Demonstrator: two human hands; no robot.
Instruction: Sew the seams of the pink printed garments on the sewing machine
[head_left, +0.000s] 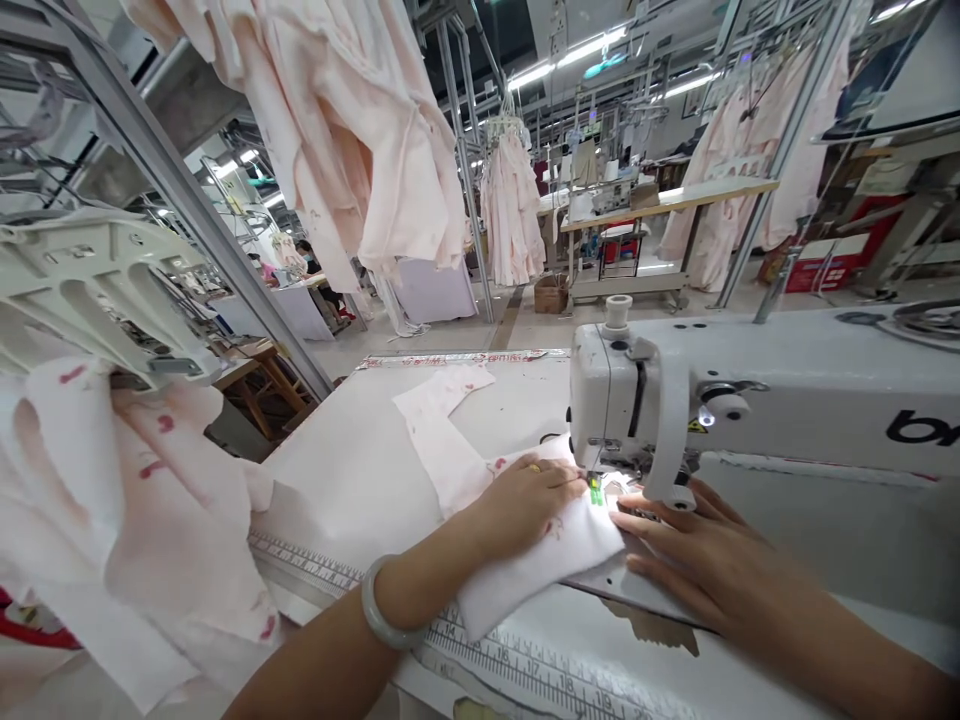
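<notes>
Pale pink fabric with small red prints lies on the bed of a white sewing machine, one edge by the lit needle area. My left hand rests flat on this fabric, left of the presser foot, fingers stretched toward it. On the other side, my right hand lies on the machine bed with its fingers apart, the tips by the fabric's right edge. Part of that hand is hidden behind the machine's white guard arm. A narrow strip of the same fabric trails back over the table.
A printed ruler tape runs along the table's front edge. Printed garment pieces hang from a white clip hanger at left. More pink garments hang overhead. Metal posts and another sewing table stand beyond.
</notes>
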